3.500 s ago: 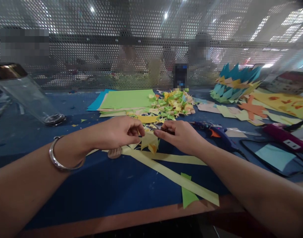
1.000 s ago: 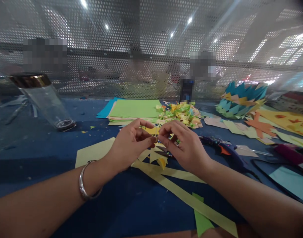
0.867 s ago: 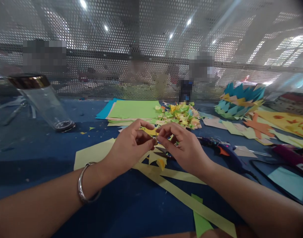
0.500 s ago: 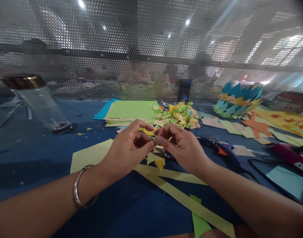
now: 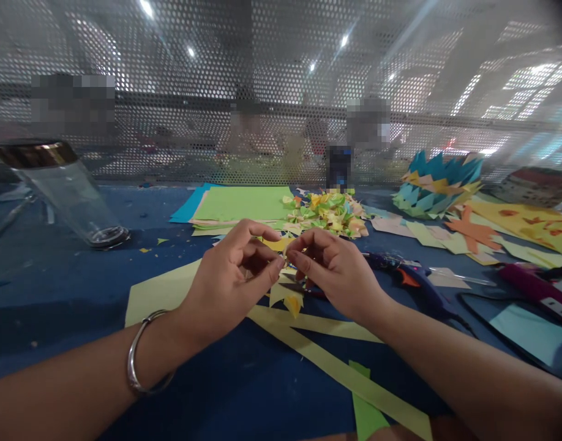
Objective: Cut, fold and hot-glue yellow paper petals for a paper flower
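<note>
Small paper bit: The small paper bit (image 5: 286,253) is held up over the worktop (image 5: 244,386), in the middle, between two hands. Only a thin, pale yellow sliver can be seen. The rest is hidden by the fingers, so its full shape cannot be made out.
Right hand: The small paper bit is pinched by the right hand (image 5: 345,272), with the thumb and first finger brought close together.
Left hand: The left hand (image 5: 235,278) is bent round toward the same spot. Its thumb and first finger are curved with a gap between them. Whether the bit is pinched here too cannot be told.
Cut yellow paper: Pointy pale yellow paper (image 5: 281,296) is seen under the hands, with a brighter yellow curl (image 5: 293,305) at its near end.
Scissors: The scissors (image 5: 314,293) are partly covered by the right hand; a dark blade is laid over the cut yellow paper.
Long strips: Two long strips (image 5: 340,365) of pale yellow are spread out nearer the edge. A green scrap (image 5: 367,401) is partly covered by one.
Folded pile: Little green, yellow and peach folded shapes (image 5: 331,213) are heaped behind the hands, beside stacked sheets (image 5: 248,201).
</note>
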The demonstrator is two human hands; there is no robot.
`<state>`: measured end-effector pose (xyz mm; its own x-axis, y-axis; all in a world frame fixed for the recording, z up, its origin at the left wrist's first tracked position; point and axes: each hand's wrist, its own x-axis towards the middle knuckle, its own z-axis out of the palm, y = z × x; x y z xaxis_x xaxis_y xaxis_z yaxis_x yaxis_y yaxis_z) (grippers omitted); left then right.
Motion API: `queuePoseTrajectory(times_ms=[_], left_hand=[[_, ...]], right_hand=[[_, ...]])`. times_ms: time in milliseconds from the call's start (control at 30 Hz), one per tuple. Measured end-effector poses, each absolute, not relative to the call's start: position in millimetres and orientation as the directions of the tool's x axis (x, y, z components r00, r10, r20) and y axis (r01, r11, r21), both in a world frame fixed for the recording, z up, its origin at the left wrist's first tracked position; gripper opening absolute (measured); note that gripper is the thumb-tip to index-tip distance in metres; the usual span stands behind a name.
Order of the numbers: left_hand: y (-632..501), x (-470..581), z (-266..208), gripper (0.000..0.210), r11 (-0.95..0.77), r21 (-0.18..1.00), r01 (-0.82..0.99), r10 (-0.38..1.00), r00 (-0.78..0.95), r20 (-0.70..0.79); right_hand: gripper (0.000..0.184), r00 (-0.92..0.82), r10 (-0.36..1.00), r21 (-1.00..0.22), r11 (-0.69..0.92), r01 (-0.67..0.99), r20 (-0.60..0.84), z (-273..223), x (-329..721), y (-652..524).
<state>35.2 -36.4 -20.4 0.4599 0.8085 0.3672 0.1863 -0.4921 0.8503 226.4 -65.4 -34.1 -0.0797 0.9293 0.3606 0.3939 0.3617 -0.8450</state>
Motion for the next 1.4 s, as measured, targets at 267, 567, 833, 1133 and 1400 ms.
queuePoseTrajectory(times_ms=[267, 567, 833, 1133, 1400], left_hand=[[-35.4, 34.8, -20.0, 0.027, -0.438, 0.872, 0.218, 0.807, 0.524, 0.274], [-34.7, 40.4, -17.3, 0.026, -0.267, 0.953, 0.146, 0.816, 0.561, 0.143], [-36.4, 41.0, -16.9, 0.027, -0.233, 0.961, 0.148, 0.83, 0.546, 0.117], [-38.3, 40.7, -19.7, 0.037, -0.212, 0.974, 0.085, 0.832, 0.539, 0.134], [-37.0, 41.6, -18.7, 0.036, -0.161, 0.985, 0.055, 0.828, 0.552, 0.104]], right_hand=[[0.021, -0.095, 0.944, -0.905, 0.331, 0.266, 0.317, -31.5, 224.8, -67.7], [0.024, -0.08, 0.952, -0.93, 0.304, 0.208, 0.294, -30.5, 222.4, -68.5], [0.021, -0.037, 0.939, -0.925, 0.344, 0.16, 0.343, -34.0, 223.5, -69.1], [0.016, -0.024, 0.891, -0.853, 0.442, 0.278, 0.454, -36.6, 221.6, -71.8], [0.017, -0.032, 0.922, -0.9, 0.384, 0.206, 0.386, -37.9, 222.2, -74.1]])
